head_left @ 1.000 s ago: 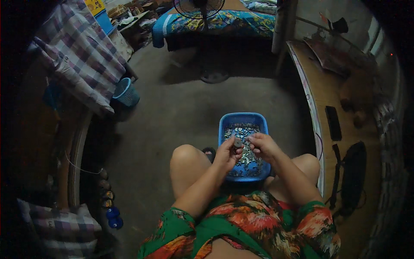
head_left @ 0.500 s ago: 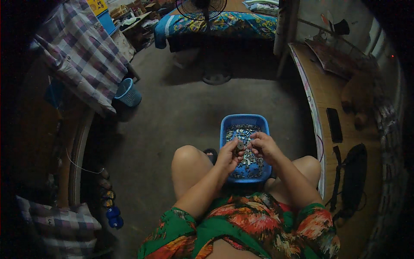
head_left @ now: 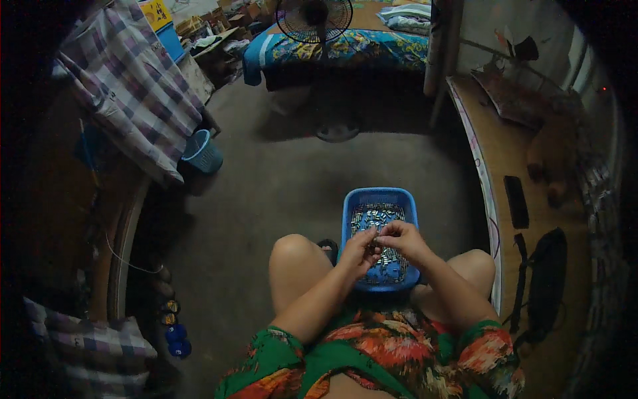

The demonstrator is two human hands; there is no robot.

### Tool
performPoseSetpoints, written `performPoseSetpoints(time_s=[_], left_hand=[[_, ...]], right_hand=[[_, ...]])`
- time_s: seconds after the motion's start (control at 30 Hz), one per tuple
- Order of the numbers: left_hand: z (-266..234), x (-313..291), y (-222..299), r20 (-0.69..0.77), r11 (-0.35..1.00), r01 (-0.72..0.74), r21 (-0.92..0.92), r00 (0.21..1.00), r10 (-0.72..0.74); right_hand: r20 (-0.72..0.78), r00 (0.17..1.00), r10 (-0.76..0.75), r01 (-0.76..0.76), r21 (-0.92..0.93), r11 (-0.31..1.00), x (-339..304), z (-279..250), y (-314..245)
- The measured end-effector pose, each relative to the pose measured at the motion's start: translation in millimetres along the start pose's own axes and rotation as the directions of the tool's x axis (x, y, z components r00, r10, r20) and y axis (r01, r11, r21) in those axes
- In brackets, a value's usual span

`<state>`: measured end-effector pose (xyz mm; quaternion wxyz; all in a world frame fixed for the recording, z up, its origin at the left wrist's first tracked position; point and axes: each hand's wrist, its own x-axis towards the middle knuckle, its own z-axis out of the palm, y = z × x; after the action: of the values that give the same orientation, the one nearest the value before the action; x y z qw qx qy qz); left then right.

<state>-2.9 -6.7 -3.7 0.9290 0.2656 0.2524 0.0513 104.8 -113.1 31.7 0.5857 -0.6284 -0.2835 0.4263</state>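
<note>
A blue plastic basket [head_left: 379, 191] sits between my knees. Many small, shiny, cylinder-like metal pieces [head_left: 376, 217] lie in it. Above its middle, my left hand [head_left: 359, 254] is closed, its fingers curled round a small, round, greyish metal piece that is now mostly hidden. My right hand [head_left: 404, 243] meets it from the right, thumb and fingers pinched together at the left fingertips. Whatever the right fingers hold is too small and too covered to make out.
To the right runs a long wooden bench [head_left: 495, 133] with a black phone-like slab [head_left: 516, 201] and a dark bag [head_left: 547, 279]. A teal wastebasket [head_left: 203, 153] stands far left, beside a checked cloth [head_left: 129, 86]. A fan [head_left: 315, 20] stands before the bed [head_left: 392, 50].
My right hand has come in to the left, and its fingertips now touch the left hand's. The round piece, plain to see before, is now mostly covered. The whole view has shifted slightly.
</note>
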Motion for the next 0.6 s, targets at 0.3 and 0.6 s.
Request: performPoseSetpoints(time_s=[0.3,0.6], left_hand=[[1.3,3.3,-3.0,-0.004,1.0,0.005,-0.014,1.0,-0.005],[1.1,2.8,-4.8,0.017,1.0,-0.001,-0.012,1.0,0.001]], right_hand=[[-0.022,0.996,-0.09,0.087,-0.106,0.99,3.2,-5.0,11.3],[0.037,0.999,-0.033,0.033,0.015,0.999,4.9,-10.5,13.1]])
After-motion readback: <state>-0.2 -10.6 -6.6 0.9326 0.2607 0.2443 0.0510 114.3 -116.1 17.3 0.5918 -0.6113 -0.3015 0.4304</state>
